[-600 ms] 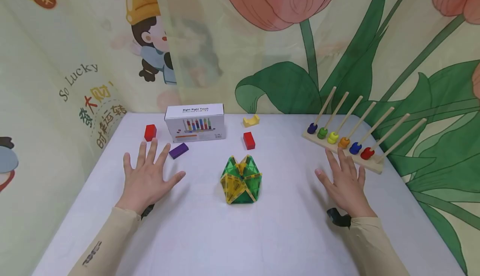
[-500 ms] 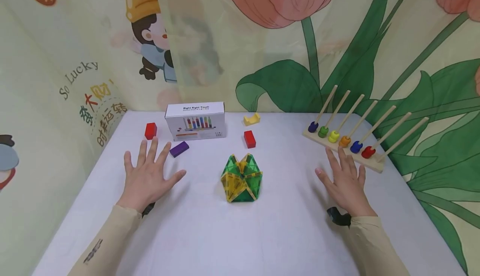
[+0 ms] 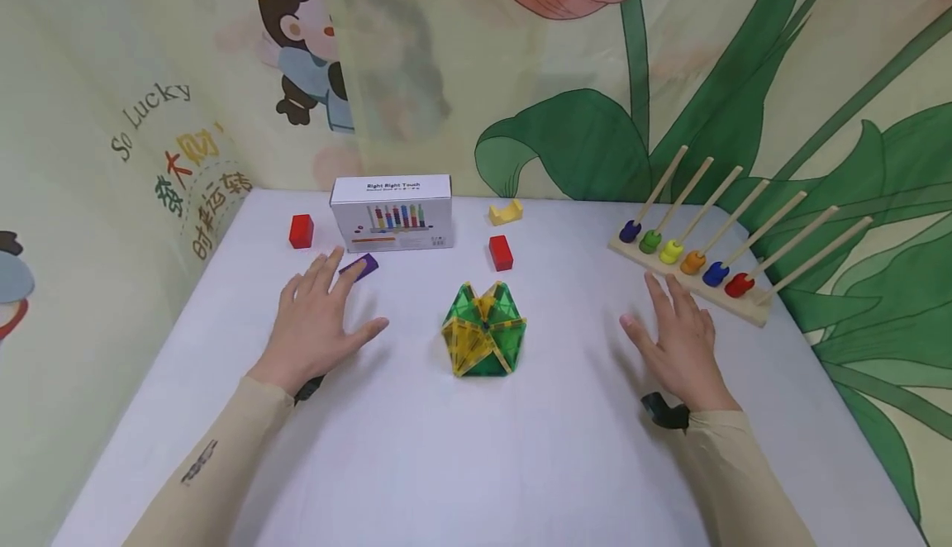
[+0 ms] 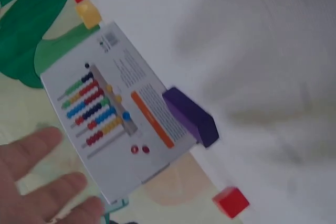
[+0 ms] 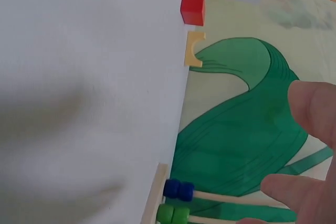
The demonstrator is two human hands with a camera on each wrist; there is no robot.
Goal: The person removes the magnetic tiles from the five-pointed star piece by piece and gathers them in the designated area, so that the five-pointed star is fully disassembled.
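Observation:
My left hand [image 3: 316, 328] hovers with fingers spread, its fingertips overlapping the purple block [image 3: 360, 266] in the head view. It holds nothing. My right hand [image 3: 678, 344] hangs over the table's right side, fingers extended and holding nothing, close in front of the wooden bead rack [image 3: 687, 280]. Between the hands stands a faceted shape of green and yellow translucent tiles [image 3: 485, 330]. The left wrist view shows the purple block [image 4: 190, 116] beside the printed white box [image 4: 118, 114]. In the right wrist view, blue beads [image 5: 178, 190] sit low on a rack peg.
The white box [image 3: 392, 213] stands at the back of the white table [image 3: 446, 464]. One red block [image 3: 301, 231] is left of it, another red block [image 3: 501, 253] right of it. A yellow arch block [image 3: 506, 212] lies near the printed curtain [image 3: 535, 59].
My left hand has moved right and forward, toward the purple block, and its fingers have drawn closer together. My right hand has barely moved. The head view has tilted downward slightly.

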